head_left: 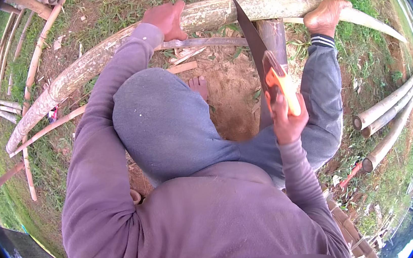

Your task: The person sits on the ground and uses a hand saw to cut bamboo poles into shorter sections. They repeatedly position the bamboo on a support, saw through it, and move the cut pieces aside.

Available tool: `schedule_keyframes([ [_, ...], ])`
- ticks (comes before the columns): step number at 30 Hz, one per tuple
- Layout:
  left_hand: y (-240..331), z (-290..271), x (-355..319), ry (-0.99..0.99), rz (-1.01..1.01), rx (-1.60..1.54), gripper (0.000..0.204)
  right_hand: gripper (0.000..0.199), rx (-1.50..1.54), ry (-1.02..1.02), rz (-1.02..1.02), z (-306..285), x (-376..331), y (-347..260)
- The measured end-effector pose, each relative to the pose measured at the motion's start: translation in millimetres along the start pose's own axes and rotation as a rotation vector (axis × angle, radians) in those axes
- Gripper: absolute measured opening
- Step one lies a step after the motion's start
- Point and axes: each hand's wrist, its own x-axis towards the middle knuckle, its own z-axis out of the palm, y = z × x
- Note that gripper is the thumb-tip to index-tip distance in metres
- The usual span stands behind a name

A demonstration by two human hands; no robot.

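A long, thick bamboo pole [208, 14] with mottled pale skin runs across in front of me, resting over a second, darker pole [271, 37] that lies lengthwise under it. My left hand [166, 21] is closed over the top of the bamboo pole, left of the crossing. In my right hand [290, 122] is the orange handle of a hand saw [253, 37]. Its dark blade slants up across the bamboo just left of the crossing; whether the teeth touch it I cannot tell. My bare right foot [325, 16] presses on the pole farther right.
Several cut bamboo poles [383, 116] lie at the right, beside a red-orange object [350, 176]. Thinner poles [40, 51] form a rack at the left. Wood offcuts [183, 67] lie on the bare soil near my left foot [198, 86]. Grass surrounds the spot.
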Motion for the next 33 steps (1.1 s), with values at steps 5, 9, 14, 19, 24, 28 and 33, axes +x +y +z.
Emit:
schedule_keyframes([
  [5, -2.6, -4.3, 15.2, -0.002, 0.066, -0.015, 0.097, 0.019, 0.057, 0.100, -0.137, -16.4, -33.5, 9.3],
  [9, 1.8, 8.4, 12.4, -0.007, 0.064, -0.056, 0.098, 0.026, -0.164, 0.111, -0.138, 81.0, 121.1, -18.7],
  [14, 2.8, -4.4, 15.2, -0.001, 0.033, 0.009, 0.099, 0.031, -0.023, 0.121, -0.204, 90.5, 131.5, 3.5],
  [19, -6.4, 3.3, 8.6, -0.033, 0.017, -0.033, 0.098, 0.019, -0.155, 0.052, -0.091, -33.7, -46.0, 6.1],
  [24, 7.9, -0.6, 12.6, -0.013, 0.043, 0.001, 0.098, 0.025, -0.242, 0.134, -0.367, 25.4, 44.5, 13.8],
  [28, 7.7, -6.5, 14.3, 0.059, 0.048, 0.012, 0.102, 0.037, -0.217, 0.149, -0.198, 108.1, 161.8, -25.7],
  [33, 6.1, -14.5, 4.6, -0.013, 0.011, 0.039, 0.103, 0.036, -0.087, 0.073, -0.126, 108.3, 148.3, 2.4],
])
